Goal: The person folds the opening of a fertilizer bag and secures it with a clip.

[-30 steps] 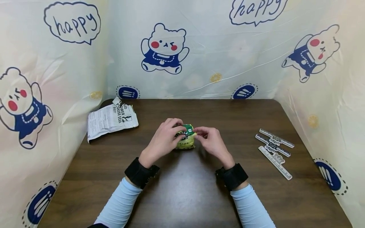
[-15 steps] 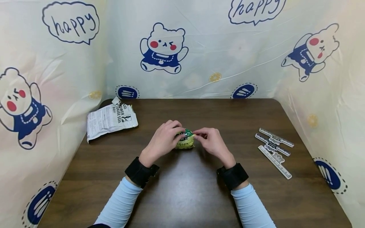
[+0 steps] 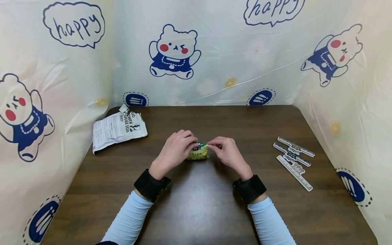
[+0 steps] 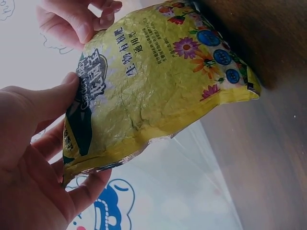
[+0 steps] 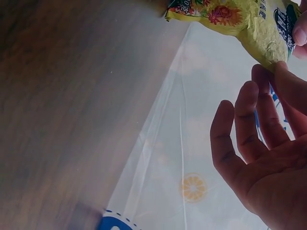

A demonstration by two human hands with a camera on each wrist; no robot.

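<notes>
A small yellow-green fertilizer bag [image 3: 197, 153] printed with flowers stands on the table between the two hands. My left hand [image 3: 177, 149] grips its dark green top end, thumb on the printed face and fingers behind, as the left wrist view [image 4: 139, 91] of the bag shows. With thumb and index finger, my right hand [image 3: 228, 153] pinches the bag's upper right corner. Its other fingers stand apart from the bag in the right wrist view. The left hand covers part of the bag's top in the head view.
A white soil bag [image 3: 120, 130] lies at the table's back left. Several ruler-shaped clips [image 3: 295, 163] lie to the right on the brown table [image 3: 196, 211]. A printed curtain [image 3: 214, 51] borders the table at the back and sides.
The bag's green top has come down and tipped over between the hands, so less of it shows in the head view. Both hands have stayed nearly in place.
</notes>
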